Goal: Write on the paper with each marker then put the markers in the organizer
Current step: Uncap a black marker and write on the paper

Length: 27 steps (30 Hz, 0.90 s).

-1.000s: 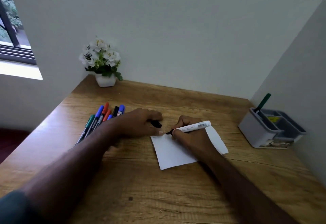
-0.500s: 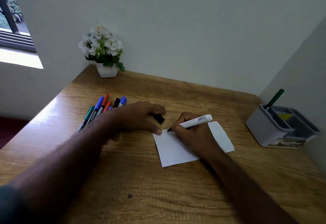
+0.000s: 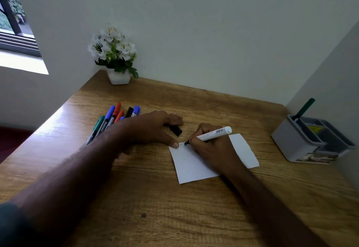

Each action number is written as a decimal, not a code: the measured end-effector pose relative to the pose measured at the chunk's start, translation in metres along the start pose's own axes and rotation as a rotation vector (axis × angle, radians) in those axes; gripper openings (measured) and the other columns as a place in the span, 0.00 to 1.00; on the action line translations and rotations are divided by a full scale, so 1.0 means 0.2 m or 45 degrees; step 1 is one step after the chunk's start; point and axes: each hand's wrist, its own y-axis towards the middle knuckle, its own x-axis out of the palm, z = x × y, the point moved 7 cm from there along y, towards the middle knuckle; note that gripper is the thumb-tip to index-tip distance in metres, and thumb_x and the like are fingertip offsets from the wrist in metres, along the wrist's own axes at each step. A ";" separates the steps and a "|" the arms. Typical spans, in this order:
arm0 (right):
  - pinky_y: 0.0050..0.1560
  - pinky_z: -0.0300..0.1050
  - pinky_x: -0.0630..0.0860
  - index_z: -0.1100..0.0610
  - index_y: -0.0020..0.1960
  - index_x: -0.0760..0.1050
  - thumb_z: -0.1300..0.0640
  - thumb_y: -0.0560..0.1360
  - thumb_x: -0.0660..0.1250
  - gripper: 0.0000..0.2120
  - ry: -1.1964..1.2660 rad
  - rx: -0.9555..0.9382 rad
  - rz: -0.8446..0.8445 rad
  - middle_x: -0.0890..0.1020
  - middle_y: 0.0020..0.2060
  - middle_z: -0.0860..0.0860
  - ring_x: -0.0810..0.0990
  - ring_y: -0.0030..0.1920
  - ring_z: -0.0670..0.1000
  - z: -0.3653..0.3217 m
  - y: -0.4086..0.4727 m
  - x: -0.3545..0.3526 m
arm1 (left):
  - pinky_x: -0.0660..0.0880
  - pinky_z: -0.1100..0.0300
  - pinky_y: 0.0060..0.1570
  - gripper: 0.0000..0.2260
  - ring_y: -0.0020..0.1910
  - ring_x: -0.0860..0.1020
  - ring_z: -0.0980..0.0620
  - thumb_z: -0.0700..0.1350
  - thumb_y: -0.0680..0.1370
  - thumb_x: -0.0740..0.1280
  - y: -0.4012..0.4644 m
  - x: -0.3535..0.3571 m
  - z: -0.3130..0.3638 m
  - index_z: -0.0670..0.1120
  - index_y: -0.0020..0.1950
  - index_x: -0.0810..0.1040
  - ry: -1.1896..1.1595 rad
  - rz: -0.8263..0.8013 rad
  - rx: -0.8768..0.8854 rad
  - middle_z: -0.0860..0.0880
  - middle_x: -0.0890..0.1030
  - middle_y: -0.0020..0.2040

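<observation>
From the head camera, the right hand (image 3: 213,149) grips a white marker (image 3: 210,135), its black tip touching the near-left corner of the paper (image 3: 191,166) on the wooden table (image 3: 155,198). The left hand (image 3: 153,128) lies flat with fingers relaxed, its thumb pressing the paper's corner, and a black cap (image 3: 175,130) lies just beside its fingers. A bunch of coloured markers (image 3: 112,118) lies behind that wrist. Far right stands the grey organizer (image 3: 297,145), a green marker (image 3: 304,108) upright inside. White flowers in a pot (image 3: 114,56) sit in the corner.
</observation>
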 end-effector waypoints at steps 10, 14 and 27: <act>0.32 0.32 0.72 0.54 0.35 0.75 0.59 0.73 0.70 0.09 0.040 0.006 0.030 0.80 0.30 0.45 0.79 0.34 0.40 0.00 0.00 -0.02 | 0.49 0.56 0.72 0.36 0.77 0.53 0.54 0.58 0.73 0.71 -0.01 0.00 0.03 0.58 0.77 0.58 0.007 -0.001 0.022 0.58 0.56 0.78; 0.30 0.31 0.72 0.59 0.38 0.77 0.59 0.74 0.70 0.07 0.015 0.005 -0.002 0.81 0.33 0.49 0.79 0.34 0.41 0.01 0.00 0.00 | 0.49 0.59 0.70 0.36 0.77 0.54 0.54 0.58 0.73 0.71 -0.02 -0.01 0.03 0.57 0.77 0.58 0.020 0.000 0.026 0.57 0.57 0.78; 0.30 0.32 0.71 0.57 0.35 0.75 0.60 0.73 0.70 0.08 0.034 0.013 0.055 0.79 0.29 0.46 0.78 0.32 0.41 0.01 0.01 -0.01 | 0.49 0.59 0.70 0.37 0.77 0.54 0.54 0.59 0.73 0.71 -0.01 -0.01 0.02 0.58 0.77 0.57 0.023 -0.003 0.011 0.57 0.56 0.78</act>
